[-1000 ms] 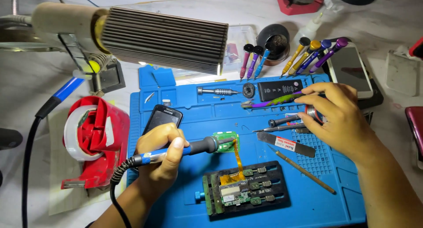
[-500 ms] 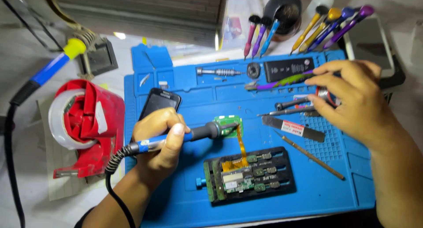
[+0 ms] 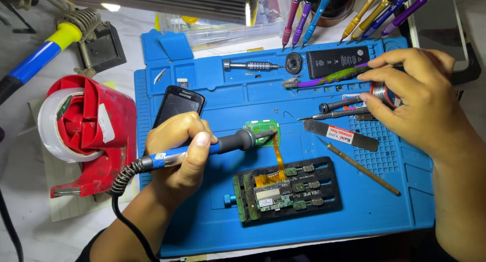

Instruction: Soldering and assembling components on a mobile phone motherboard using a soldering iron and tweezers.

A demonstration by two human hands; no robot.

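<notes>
The left hand (image 3: pixel 177 150) grips a soldering iron (image 3: pixel 212 144), its tip on the small green board (image 3: pixel 261 127) just right; the right hand (image 3: pixel 415 97) pinches a solder spool (image 3: pixel 380 92).

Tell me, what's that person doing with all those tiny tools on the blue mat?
The left hand holds a soldering iron like a pen, its tip on a small green circuit board. An orange ribbon runs from that board down to a black clamp holder gripping another board. The right hand pinches a small round spool near the tweezers. Everything sits on the blue mat, with a phone beside the left hand.
</notes>
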